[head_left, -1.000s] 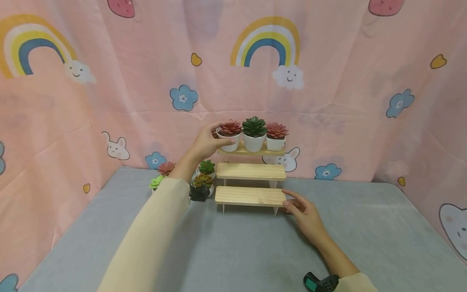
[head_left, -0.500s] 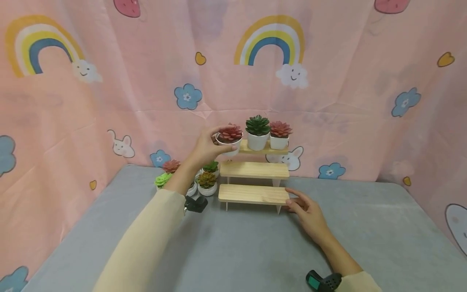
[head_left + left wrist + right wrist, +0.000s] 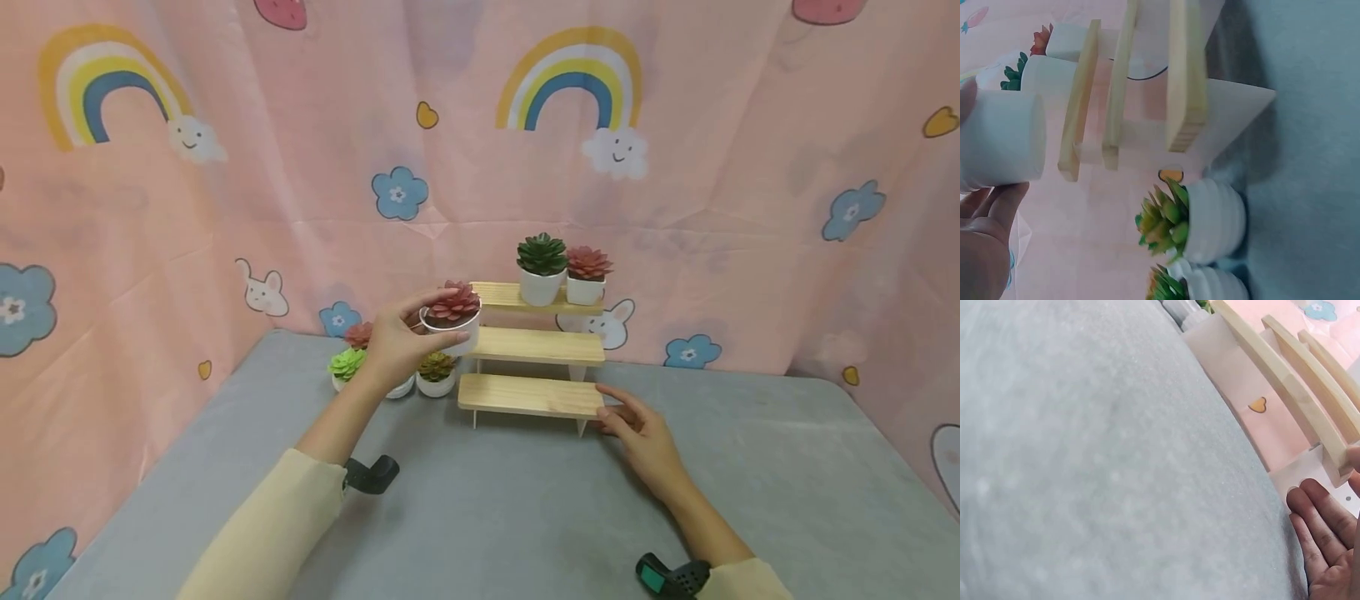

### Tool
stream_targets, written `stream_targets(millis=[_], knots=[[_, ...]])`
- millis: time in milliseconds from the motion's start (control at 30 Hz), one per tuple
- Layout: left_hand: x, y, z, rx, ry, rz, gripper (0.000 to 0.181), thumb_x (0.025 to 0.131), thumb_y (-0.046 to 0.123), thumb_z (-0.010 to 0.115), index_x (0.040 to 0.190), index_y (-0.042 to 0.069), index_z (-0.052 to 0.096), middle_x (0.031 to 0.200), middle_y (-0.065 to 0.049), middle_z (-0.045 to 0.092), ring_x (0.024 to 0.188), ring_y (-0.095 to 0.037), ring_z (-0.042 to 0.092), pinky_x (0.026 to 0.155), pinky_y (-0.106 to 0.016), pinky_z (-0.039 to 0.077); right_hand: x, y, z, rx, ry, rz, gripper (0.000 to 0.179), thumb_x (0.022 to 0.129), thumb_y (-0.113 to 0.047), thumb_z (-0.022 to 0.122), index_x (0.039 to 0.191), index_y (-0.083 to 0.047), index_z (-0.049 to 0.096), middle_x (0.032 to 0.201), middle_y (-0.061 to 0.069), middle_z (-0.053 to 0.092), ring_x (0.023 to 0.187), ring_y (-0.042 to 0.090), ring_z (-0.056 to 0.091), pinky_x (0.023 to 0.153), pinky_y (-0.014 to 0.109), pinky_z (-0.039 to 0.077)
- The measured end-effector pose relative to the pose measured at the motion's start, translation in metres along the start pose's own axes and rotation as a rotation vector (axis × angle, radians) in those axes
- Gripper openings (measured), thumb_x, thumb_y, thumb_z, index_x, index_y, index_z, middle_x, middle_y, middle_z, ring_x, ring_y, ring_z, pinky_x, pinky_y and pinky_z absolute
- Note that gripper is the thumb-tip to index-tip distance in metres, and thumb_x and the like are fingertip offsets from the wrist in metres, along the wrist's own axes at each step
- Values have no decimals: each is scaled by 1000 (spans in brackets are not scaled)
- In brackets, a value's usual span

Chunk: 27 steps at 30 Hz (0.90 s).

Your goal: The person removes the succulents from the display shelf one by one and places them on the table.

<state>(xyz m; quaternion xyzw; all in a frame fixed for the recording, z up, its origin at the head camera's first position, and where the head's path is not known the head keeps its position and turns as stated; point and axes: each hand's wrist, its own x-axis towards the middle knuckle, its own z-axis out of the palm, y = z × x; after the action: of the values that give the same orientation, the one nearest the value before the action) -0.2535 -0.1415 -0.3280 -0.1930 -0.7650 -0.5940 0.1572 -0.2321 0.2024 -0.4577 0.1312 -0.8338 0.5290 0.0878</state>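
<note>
My left hand (image 3: 392,346) grips a white pot with a red succulent (image 3: 455,305) between thumb and fingers. It holds the pot in the air, at the left ends of the wooden tiers. In the left wrist view the white pot (image 3: 1007,137) appears side-on, clear of the boards. The three-tier wooden display stand (image 3: 528,395) rests on the grey table. My right hand (image 3: 645,446) pinches the right end of its lowest board with thumb and forefinger; the other fingers (image 3: 1322,525) lie by the side panel. A dark green succulent (image 3: 542,271) and another red succulent (image 3: 588,275) occupy the top tier.
Left of the stand several potted succulents are grouped, among them a bright green one (image 3: 347,365) and a yellow-brown one (image 3: 436,372), partly behind my left hand. A pink patterned cloth (image 3: 697,275) hangs behind the grey table (image 3: 480,517).
My left hand has lifted the red succulent off the left end of the top tier and brought it lower, leftward and nearer. The right hand stays on the lowest board. The head view has shifted slightly.
</note>
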Motion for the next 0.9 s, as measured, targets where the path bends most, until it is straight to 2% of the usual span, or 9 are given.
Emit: stream_targets(millis=[200,467,700,900], knots=[[-21,-5,-10,-55,37,-4,55,69,12,85,121,15,67,128,-4,62,112,-15,63,85,-20,55,1,1,-2,3,4,-9,42,98,-31,54,137,-15,52,108,15,69,91,10,68,77,19,55],[-46,-17,-22,-1,68,-40,56,69,14,86,122,17,66,134,-2,57,120,-17,58,88,-18,52,1,2,-2,12,4,-25,41,98,-29,54,136,-13,52,107,16,69,91,11,69,77,20,56],[-61,-30,-24,-3,106,-97,57,70,17,85,123,20,65,137,1,55,122,-18,56,82,-17,54,0,0,-2,19,3,-22,41,98,-29,54,137,-14,52,107,16,69,91,12,69,77,20,56],[-70,-43,-22,4,87,-145,57,69,25,86,122,26,65,136,4,54,122,-16,56,87,-20,54,1,-2,0,23,-2,-21,42,98,-29,54,136,-13,52,106,16,69,90,9,69,77,21,56]])
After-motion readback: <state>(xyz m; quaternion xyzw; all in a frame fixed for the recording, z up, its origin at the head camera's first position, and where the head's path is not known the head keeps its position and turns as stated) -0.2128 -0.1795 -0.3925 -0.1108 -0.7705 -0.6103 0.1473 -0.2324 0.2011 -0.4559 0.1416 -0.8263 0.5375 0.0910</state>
